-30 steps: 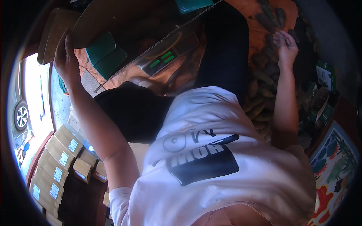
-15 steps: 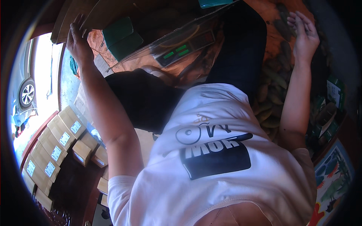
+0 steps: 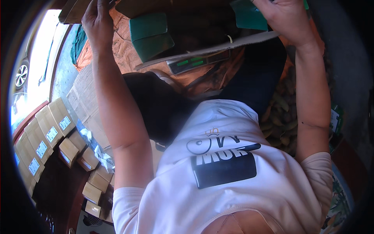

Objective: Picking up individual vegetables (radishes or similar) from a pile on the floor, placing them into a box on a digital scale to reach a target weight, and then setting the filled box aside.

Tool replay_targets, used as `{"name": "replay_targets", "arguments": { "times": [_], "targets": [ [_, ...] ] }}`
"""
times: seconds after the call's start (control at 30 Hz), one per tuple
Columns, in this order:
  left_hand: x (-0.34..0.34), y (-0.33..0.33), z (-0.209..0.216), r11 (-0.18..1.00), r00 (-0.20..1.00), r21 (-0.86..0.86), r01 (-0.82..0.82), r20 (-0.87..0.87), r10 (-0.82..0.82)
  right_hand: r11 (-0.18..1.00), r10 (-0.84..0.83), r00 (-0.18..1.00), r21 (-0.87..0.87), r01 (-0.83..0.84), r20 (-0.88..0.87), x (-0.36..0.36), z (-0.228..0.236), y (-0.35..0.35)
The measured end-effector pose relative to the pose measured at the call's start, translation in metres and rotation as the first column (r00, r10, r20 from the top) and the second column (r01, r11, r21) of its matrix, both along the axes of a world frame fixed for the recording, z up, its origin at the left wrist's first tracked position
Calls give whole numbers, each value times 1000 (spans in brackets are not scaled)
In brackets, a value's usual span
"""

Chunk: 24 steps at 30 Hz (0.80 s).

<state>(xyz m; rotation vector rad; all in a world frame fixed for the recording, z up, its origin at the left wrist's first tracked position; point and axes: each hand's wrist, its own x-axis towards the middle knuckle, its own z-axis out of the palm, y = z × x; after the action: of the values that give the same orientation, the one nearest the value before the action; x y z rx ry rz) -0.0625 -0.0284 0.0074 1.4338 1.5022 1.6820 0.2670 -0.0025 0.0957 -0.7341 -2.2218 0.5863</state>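
An open cardboard box (image 3: 210,46) stands before me at the top of the view, with green patches (image 3: 150,37) on its inner flaps. Its inside is dark, so the contents cannot be made out. At its left side my left hand (image 3: 98,25) has its fingers curled on the cardboard, partly cut off by the upper edge. On the opposite side my right hand (image 3: 288,21) is closed at the box's edge beside another green patch (image 3: 249,15); some of its fingertips lie out of view. Just below the box's near edge shows a scale (image 3: 191,64) with lit green displays.
An orange sheet (image 3: 124,46) covers the ground. Oblong brownish-green produce (image 3: 282,128) is heaped beside my right leg. To the left, several closed cardboard cartons (image 3: 50,130) with white labels stand in rows, and a flattened cardboard piece (image 3: 83,97) lies beside them.
Both hands were open and spread apart; now they have come inward onto the box's sides. The box's near edge has swung from slanting to nearly level. My view has shifted slightly.
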Motion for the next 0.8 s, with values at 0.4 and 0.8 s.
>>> {"name": "replay_targets", "arguments": {
  "times": [0.4,0.8],
  "targets": [
    [13,-6,25,987,934,54,154,-333,-128,988,82,899,-154,-17,430,33,-6,-38],
    [20,22,42,936,523,-333,-116,-821,-228,995,-6,718,75,-65,696,73,-39,-20]
  ]
}}
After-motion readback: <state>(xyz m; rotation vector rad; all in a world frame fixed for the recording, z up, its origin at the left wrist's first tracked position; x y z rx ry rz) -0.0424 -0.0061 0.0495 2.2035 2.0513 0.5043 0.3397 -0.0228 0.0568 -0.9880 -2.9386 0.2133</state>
